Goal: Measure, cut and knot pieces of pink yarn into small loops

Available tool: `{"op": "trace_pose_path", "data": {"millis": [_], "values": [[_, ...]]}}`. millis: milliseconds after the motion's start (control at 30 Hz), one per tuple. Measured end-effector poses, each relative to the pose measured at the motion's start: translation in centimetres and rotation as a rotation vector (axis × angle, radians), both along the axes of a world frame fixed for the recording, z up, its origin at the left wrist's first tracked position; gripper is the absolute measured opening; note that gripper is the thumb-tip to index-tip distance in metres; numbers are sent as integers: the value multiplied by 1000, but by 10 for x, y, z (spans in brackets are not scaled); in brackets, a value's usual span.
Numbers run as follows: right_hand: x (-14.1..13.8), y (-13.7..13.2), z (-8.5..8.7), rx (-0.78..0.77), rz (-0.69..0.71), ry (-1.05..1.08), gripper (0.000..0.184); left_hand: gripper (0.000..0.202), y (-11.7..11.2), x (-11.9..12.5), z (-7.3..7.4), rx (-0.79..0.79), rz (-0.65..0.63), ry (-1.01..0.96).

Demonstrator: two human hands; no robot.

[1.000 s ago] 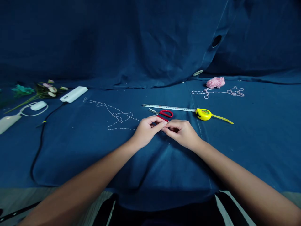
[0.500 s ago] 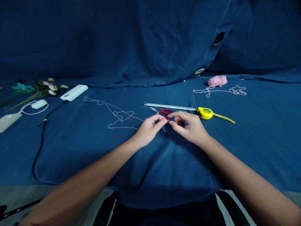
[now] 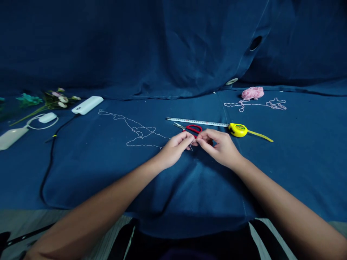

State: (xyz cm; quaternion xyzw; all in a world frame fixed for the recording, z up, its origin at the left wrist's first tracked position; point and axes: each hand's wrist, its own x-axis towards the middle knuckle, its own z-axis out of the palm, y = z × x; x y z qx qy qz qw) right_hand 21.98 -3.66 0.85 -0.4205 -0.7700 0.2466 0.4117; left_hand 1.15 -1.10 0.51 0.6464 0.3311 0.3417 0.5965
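Between pinched fingertips, my left hand (image 3: 176, 147) and my right hand (image 3: 219, 146) both grip a thin, pale strand of yarn (image 3: 143, 145). The hands almost touch each other, and a short end dangles below them. From my left hand the strand trails away to the left in loose zigzags on the cloth. Red-handled scissors (image 3: 194, 127) lie just beyond my fingers, blades apart and pointing left; the near handle is partly hidden by my hands. Behind the scissors, a yellow tape measure (image 3: 238, 130) lies with its blade pulled out to the left.
A pink yarn ball (image 3: 252, 93) with a loose tail lies at the back right. On the left are a white device (image 3: 87, 105) with a black cable (image 3: 50, 162), artificial flowers (image 3: 63, 99) and a white corded item (image 3: 13, 138). Blue cloth covers the table and backdrop.
My right fingertips have closed from a spread pose into a pinch on the yarn beside my left fingertips. The view has shifted slightly; the other things lie as before.
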Motion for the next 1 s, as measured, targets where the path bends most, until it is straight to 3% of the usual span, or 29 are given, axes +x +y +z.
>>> {"op": "trace_pose_path", "data": {"millis": [100,367,700,1000], "values": [[0,0,0,-2,-5,13,13,34,-1,1,1,-138,-46,-82],[1,1,1,76,-28,-32,9,27,-2,-4,6,-363,-120,-62],[-1,0,-1,67,-12,-48,8,22,1,-7,9,-420,-78,-239],[-5,-1,-3,64,-4,-24,9,36,3,-6,3,-393,37,-302]]}}
